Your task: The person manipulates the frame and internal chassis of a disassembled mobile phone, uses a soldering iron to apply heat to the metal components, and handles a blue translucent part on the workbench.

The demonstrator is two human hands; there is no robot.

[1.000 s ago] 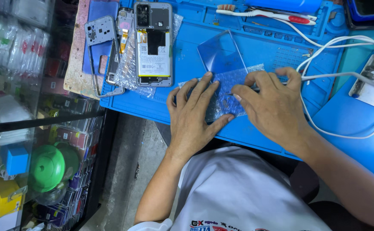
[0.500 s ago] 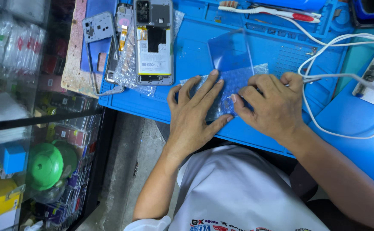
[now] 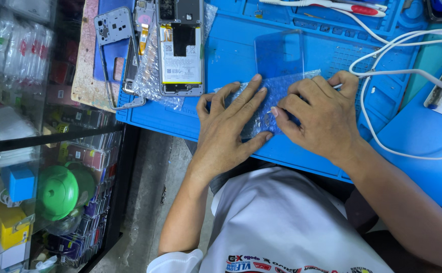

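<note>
Little has shifted since a second ago: left hand (image 3: 231, 126) stays spread flat on the bubble wrap (image 3: 269, 103), right hand (image 3: 322, 116) curled, fingertips pressing its edge. Light, soft and slippery, it probably cushions something fragile; best held by its edges. It lies mid blue surface (image 3: 231, 55), cluttered with an opened phone (image 3: 180, 48) and white cable (image 3: 382, 73).

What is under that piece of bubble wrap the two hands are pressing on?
Around the bubble wrap only the blue work mat shows. The left hand and right hand cover most of it, so anything wrapped inside stays hidden.

Head view, steeply down, close over workbench (image 3: 241, 55)
</note>
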